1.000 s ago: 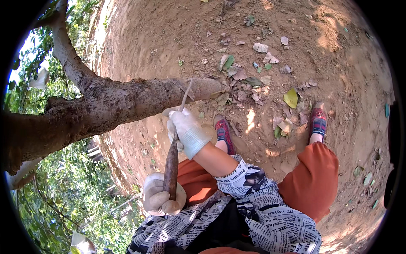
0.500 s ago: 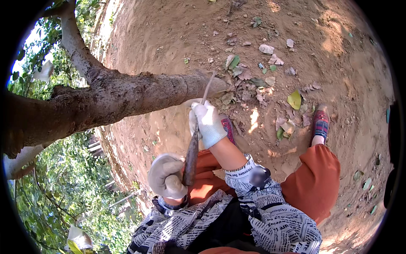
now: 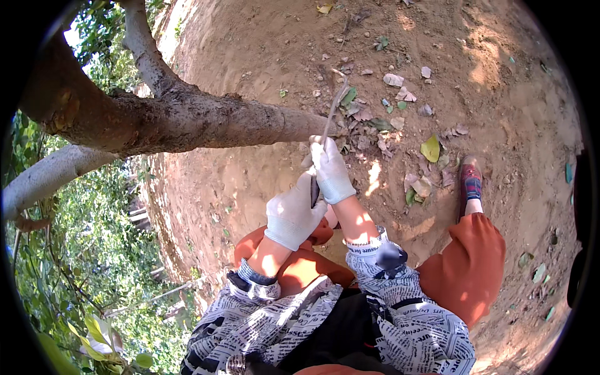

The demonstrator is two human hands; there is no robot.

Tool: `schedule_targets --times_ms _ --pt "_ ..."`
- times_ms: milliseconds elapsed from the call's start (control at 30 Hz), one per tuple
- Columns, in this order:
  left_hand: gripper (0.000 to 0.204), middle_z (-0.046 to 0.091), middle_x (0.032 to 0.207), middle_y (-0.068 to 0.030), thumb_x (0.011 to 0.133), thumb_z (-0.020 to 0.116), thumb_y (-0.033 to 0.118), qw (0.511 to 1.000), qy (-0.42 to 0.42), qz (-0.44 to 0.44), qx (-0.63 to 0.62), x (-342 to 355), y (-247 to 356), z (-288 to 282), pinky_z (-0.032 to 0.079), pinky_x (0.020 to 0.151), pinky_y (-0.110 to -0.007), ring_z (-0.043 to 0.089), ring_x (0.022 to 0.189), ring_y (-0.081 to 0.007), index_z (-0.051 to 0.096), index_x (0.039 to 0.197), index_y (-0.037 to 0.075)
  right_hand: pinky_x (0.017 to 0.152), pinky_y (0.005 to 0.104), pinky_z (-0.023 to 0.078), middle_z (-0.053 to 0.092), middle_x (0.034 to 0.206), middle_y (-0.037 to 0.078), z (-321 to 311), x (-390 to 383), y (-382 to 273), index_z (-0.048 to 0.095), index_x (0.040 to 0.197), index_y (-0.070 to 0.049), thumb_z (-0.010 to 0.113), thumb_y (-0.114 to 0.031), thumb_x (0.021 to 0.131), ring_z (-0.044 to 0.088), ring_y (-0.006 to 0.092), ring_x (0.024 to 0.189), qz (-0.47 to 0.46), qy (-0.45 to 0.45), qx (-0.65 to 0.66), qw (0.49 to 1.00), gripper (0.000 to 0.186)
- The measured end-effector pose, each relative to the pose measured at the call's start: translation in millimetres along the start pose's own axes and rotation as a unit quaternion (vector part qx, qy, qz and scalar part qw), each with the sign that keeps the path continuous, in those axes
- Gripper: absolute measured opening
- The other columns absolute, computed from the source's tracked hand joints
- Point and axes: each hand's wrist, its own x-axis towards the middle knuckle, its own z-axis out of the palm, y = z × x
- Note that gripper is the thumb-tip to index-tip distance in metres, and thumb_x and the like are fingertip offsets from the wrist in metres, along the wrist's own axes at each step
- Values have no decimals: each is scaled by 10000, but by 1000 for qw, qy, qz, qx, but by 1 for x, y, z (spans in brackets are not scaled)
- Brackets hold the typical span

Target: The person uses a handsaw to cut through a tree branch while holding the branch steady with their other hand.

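Both hands wear pale work gloves and are closed on a long tool point(image 3: 333, 105) with a thin, pale shank and a hooked tip. My right hand point(image 3: 332, 169) grips it higher up, beside the leaning tree trunk point(image 3: 219, 122). Lower and to the left, my left hand point(image 3: 294, 212) wraps round the dark handle point(image 3: 315, 191), most of which it hides. The shank crosses the trunk's lower end in the picture; whether it touches the bark cannot be told.
A forked limb point(image 3: 150, 59) and a paler branch point(image 3: 50, 181) reach left among green foliage point(image 3: 112, 262). Below lies sandy ground point(image 3: 250, 62) with fallen leaves point(image 3: 430, 149). My right foot point(image 3: 471, 181) stands at the right, in a plaid shoe.
Both hands and the tool have moved up and right. My left hand has closed in toward my right, now covering much of the handle. The trunk appears higher as the view shifted.
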Motion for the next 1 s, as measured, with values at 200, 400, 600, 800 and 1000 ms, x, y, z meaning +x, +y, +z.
schedule_targets --times_ms 200,400,600,800,1000 --pt "249 573 666 -66 694 656 183 951 202 230 -47 -4 29 0 473 538 -350 580 605 -263 609 930 117 357 244 304 384 553 -26 -32 8 6 476 1076 -77 418 -176 944 358 68 404 79 -35 165 982 174" --pt "279 470 661 -1 646 641 167 866 160 468 -72 0 66 47 435 504 -294 522 570 -180 590 905 77 312 232 236 325 519 -47 -3 -7 59 490 1011 -58 399 -282 966 269 55 354 120 -174 150 966 246" --pt "282 497 692 -33 740 630 255 821 142 545 -95 11 72 65 417 527 -333 500 589 -207 553 926 57 284 231 253 315 486 -39 -1 -22 61 495 975 -27 379 -263 974 260 63 318 158 -169 136 963 263" --pt "233 510 682 -23 765 608 276 842 54 531 -78 10 80 56 411 511 -333 488 598 -195 572 894 84 312 263 289 369 467 -26 -6 -27 98 557 863 -37 389 -254 963 347 91 327 30 -151 12 988 292" --pt "235 508 681 -7 739 611 211 861 7 505 -54 5 81 64 420 500 -311 506 613 -181 593 942 94 374 296 354 415 498 10 -9 -12 75 561 911 -56 408 -286 949 411 107 388 100 -118 -31 987 279"
